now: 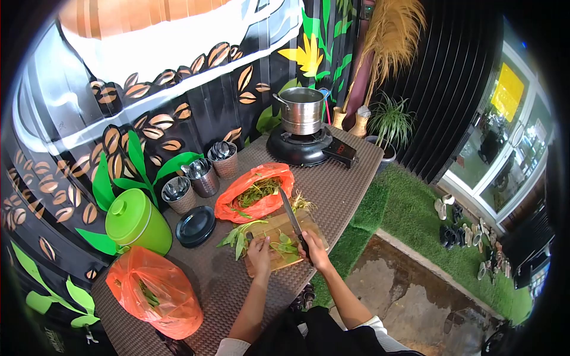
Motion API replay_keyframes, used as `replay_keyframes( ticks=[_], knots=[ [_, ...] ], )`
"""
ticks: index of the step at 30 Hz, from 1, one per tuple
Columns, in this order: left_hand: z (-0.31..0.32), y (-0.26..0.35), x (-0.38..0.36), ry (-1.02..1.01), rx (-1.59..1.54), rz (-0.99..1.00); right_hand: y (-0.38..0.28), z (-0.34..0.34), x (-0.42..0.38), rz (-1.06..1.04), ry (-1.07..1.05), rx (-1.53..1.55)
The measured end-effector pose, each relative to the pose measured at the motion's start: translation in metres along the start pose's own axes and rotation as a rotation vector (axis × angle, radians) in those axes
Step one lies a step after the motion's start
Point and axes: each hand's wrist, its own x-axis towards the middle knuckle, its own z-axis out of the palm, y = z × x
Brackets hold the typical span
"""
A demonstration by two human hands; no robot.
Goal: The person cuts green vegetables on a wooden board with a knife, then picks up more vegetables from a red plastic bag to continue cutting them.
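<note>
My right hand (315, 251) grips the dark handle of a knife (291, 215), whose long blade points up and away over the cutting board. Beside it, my left hand (259, 255) is closed at the board's left part; what its fingers pinch is too small to make out. Green leaves (287, 244) lie on the wooden cutting board (312, 228) between my hands. A stalk of leafy greens (238, 237) sticks out past the board's left edge. Just behind stands an open orange plastic bag (228, 199) filled with greens, and pale roots (303, 202) lie at its right.
A steel pot (301, 113) sits on a black portable stove (291, 148) at the far end of the woven-top table (338, 184). Utensil cups (203, 178), black plates (196, 226), a green lidded bucket (135, 222) and a second orange bag (155, 291) stand along the left.
</note>
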Motion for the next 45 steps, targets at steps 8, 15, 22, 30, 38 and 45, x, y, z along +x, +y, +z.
replay_keyframes(
  ticks=[8, 15, 22, 30, 38, 45],
  knots=[
    [0.029, 0.02, -0.008, 0.033, 0.006, 0.019, -0.002, -0.01, -0.038, -0.224, -0.03, -0.227],
    [0.024, 0.016, -0.005, -0.155, -0.313, -0.268, 0.027, 0.003, -0.035, -0.113, 0.053, -0.263],
    [0.024, 0.027, -0.012, -0.267, -0.476, -0.365, 0.034, 0.011, -0.025, -0.174, 0.077, -0.245],
    [0.033, 0.011, -0.006, -0.31, -0.566, -0.263, 0.037, 0.014, -0.018, -0.22, 0.138, -0.179],
    [0.04, 0.015, -0.007, -0.343, -0.536, -0.358, 0.029, -0.005, -0.023, -0.248, 0.179, -0.19],
    [0.032, -0.013, 0.0, -0.641, -0.716, -0.63, 0.036, -0.017, -0.021, -0.348, 0.196, -0.298]
  ],
)
